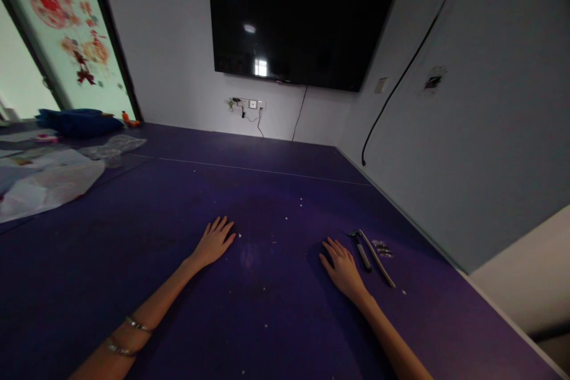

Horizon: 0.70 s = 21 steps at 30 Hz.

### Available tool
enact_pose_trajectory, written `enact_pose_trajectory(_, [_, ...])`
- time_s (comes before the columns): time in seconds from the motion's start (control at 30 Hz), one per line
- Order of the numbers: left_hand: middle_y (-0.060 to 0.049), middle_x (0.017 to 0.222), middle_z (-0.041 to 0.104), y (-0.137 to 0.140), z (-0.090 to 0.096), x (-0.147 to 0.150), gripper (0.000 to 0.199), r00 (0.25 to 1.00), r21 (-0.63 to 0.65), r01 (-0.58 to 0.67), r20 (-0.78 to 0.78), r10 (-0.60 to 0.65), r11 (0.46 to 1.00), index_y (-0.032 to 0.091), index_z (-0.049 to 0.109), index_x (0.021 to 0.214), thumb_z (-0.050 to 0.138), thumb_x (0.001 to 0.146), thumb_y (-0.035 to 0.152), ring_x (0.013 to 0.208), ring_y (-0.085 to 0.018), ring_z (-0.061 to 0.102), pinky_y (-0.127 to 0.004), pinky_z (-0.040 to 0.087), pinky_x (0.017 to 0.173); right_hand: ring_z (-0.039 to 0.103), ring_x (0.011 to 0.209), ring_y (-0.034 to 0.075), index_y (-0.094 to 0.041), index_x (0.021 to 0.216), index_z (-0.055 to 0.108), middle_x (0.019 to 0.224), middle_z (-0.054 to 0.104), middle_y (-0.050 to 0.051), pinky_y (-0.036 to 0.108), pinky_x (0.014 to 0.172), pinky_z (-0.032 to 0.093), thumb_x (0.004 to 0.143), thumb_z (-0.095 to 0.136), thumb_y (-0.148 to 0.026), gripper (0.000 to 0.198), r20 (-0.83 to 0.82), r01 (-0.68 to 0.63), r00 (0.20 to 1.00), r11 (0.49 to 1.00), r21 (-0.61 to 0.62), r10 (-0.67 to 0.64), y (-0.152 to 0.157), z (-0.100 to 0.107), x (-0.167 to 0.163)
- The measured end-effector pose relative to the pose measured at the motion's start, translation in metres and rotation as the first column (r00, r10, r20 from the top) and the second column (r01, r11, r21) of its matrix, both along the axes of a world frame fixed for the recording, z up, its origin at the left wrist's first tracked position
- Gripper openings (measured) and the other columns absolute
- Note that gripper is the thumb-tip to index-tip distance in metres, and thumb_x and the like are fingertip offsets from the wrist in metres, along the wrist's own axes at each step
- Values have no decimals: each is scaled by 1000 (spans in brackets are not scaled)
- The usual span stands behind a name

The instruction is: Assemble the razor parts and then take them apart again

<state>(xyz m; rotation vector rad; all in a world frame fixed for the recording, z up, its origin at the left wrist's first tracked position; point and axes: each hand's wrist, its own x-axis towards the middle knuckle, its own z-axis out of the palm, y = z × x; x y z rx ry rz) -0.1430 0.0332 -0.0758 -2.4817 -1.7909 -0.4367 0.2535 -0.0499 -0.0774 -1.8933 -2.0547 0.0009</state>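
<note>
My left hand (214, 242) lies palm down on the purple tabletop (178, 297), fingers spread, holding nothing. Two bracelets (129, 332) circle that forearm. Beside its thumb is a small white scrap (240, 236). To the right, my right hand (341, 264) also rests flat with its fingers stretched out and nothing in it. Just right of it lies a small tool (363, 255) with a crosswise head and a grey and dark handle; its exact kind is unclear. A pale, slightly curved rod (377, 260) runs alongside, and a small clear packet (382, 249) with dark contents sits beyond.
White plastic sheeting (53, 187) covers part of the left side, with a blue cloth bundle (80, 122) and an orange item (129, 120) behind. Bits of white debris dot the surface. A black cable (401, 77) hangs down the right wall; a television (303, 18) is mounted ahead.
</note>
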Motion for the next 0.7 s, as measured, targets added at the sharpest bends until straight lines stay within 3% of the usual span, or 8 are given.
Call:
enact_pose_trajectory(0.4, [-13,139,37,2,-3,-1,55,1000,27,7,20,-8,1000,17,46,128,26,88,49,130,-30,27,-51,24,102,32,128,27,-18,125,50,134,45,9,45,103,26,86,36,-42,47,-37,-9,999,1000,14,9,-1,2,-2])
enact_pose_trajectory(0.5, [-13,139,38,3,-4,-2,56,1000,27,12,20,-13,1000,18,46,129,26,87,50,130,-30,27,-51,24,102,38,124,26,-17,122,52,130,48,10,43,101,30,86,37,-40,45,-96,-21,995,998,51,26,-1,8,-1])
enact_pose_trajectory(0.57, [-13,139,38,3,-4,-2,56,1000,24,15,17,-15,1000,18,46,129,26,87,50,130,-30,27,-51,24,102,47,116,24,-16,118,55,124,54,11,38,97,36,86,36,-36,42,-148,26,989,994,106,-10,-2,16,6])
enact_pose_trajectory(0.7, [-13,139,37,5,-5,-3,56,1000,27,14,5,-14,1000,17,46,128,26,87,49,130,-31,27,-51,24,102,58,99,24,-16,108,60,110,61,12,33,85,43,83,38,-29,36,-148,265,959,952,154,-243,-4,36,36])
